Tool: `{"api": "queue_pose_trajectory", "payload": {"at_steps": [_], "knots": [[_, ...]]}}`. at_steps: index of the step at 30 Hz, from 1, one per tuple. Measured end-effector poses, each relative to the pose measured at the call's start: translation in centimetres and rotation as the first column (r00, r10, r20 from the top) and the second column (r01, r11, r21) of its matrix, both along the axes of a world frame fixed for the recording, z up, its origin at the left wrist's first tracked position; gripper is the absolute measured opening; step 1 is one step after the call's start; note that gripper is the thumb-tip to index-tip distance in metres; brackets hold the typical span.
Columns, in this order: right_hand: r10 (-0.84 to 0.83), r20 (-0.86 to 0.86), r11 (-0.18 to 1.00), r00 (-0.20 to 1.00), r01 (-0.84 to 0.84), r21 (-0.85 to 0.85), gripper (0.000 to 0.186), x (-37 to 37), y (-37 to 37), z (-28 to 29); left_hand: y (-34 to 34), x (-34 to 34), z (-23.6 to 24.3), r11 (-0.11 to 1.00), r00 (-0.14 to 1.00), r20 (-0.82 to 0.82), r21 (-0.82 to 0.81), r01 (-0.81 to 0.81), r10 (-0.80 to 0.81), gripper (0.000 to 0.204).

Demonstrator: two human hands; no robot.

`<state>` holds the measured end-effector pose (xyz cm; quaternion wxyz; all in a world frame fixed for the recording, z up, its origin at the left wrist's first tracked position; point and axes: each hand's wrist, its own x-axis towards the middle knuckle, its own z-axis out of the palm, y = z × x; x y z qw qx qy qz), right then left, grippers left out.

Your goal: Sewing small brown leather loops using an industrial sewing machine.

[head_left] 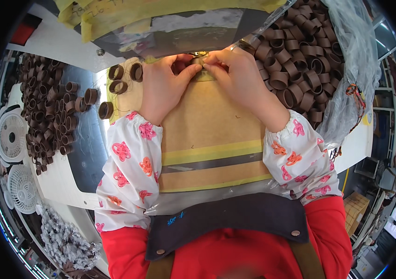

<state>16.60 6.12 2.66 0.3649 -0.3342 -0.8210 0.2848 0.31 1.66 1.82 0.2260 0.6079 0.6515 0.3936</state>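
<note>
Brown short tube-shaped rings (42, 116) with a ribbon-like surface lay in a loose heap between nine and ten o'clock, just right of a white round fan-like grille (3, 135) at nine. A clump of grey fluffy material (63, 237) sat lower, at eight. Right of the heap ran a shiny bluish-grey metal plate (86, 158), with a few rings on its upper part. Toward ten o'clock more rings stood apart from the heap, beside fine dark threads.

At eleven o'clock was the left hand (164, 86), its wrist in a white sleeve cover with pink and orange prints (133, 172). Its fingers were curled and nearly closed, thumb and forefinger pinching a small brownish piece (197, 61) near twelve o'clock; whether that was another ring could not be told. Above it hung a dark grey machine head patched with yellow tape (184, 37), and below spread a flat tan work surface with yellow and grey strips (228, 116).

At one o'clock the right hand (240, 76) met the left almost tip to tip, thumb and forefinger drawn together on the same piece. A larger heap of rings filled two o'clock, bordered on its right by crumpled clear plastic sheeting (353, 60). Toward four stood a tan cardboard box (357, 209).
</note>
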Motion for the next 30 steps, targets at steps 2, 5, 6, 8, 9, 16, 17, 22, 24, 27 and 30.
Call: {"api": "queue_pose_trajectory", "payload": {"at_steps": [2, 5, 6, 8, 9, 16, 17, 22, 24, 27, 30], "knots": [[-0.021, -0.004, 0.999, 1.0, 0.021, 0.042, 0.005, -0.3, 0.1, -0.1, 0.4, -0.2, -0.4, 1.0, 0.998, 0.064, -0.001, -0.006, 0.006, 0.025], [-0.029, -0.006, 0.997, 1.0, 0.03, 0.066, 0.005, -0.5, 0.4, -0.3, 0.5, -0.3, -0.4, 0.998, 0.993, 0.112, -0.059, -0.023, 0.03, 0.026], [-0.028, -0.007, 0.997, 1.0, 0.028, 0.068, 0.005, -0.5, 0.4, -0.3, 0.6, -0.2, -0.3, 0.996, 0.992, 0.12, -0.087, -0.03, 0.04, 0.027], [-0.041, -0.005, 0.995, 0.999, 0.041, 0.092, 0.005, -0.5, 0.4, -0.4, 0.7, -0.3, -0.2, 0.993, 0.995, 0.084, -0.115, -0.036, 0.046, 0.03], [-0.048, -0.004, 0.993, 0.999, 0.048, 0.104, 0.005, -0.5, 0.4, -0.4, 0.7, -0.3, -0.2, 0.991, 0.997, 0.066, -0.128, -0.039, 0.048, 0.031], [-0.083, 0.09, 0.986, 0.992, 0.068, 0.154, 0.007, -0.6, 0.2, -0.1, 0.5, -0.4, 0.8, 0.986, 1.0, 0.025, -0.163, -0.013, 0.017, 0.034], [-0.103, 0.129, 0.98, 0.986, 0.079, 0.18, 0.007, -0.5, 0.1, 0.0, 0.6, -0.4, 0.6, 0.989, 1.0, 0.023, -0.147, -0.01, 0.013, 0.033], [-0.158, 0.22, 0.968, 0.962, 0.107, 0.229, 0.008, -0.7, 0.1, 0.3, 0.8, -0.8, -0.7, 0.999, 1.0, 0.014, -0.042, 0.012, -0.012, 0.032], [-0.162, 0.236, 0.969, 0.958, 0.109, 0.222, 0.009, -0.5, 0.2, 0.2, 0.9, -0.8, -0.4, 0.999, 0.999, -0.049, -0.031, 0.019, -0.021, 0.031], [-0.153, 0.23, 0.977, 0.961, 0.112, 0.183, 0.009, -1.2, 0.2, 0.2, 0.8, -1.4, -0.5, 0.996, 1.0, 0.022, -0.089, -0.011, 0.013, 0.031], [-0.169, 0.253, 0.966, 0.953, 0.109, 0.235, 0.008, -1.4, 0.0, 0.2, 0.5, -1.2, -0.6, 0.992, 0.994, 0.101, -0.121, -0.041, 0.053, 0.029]]}}
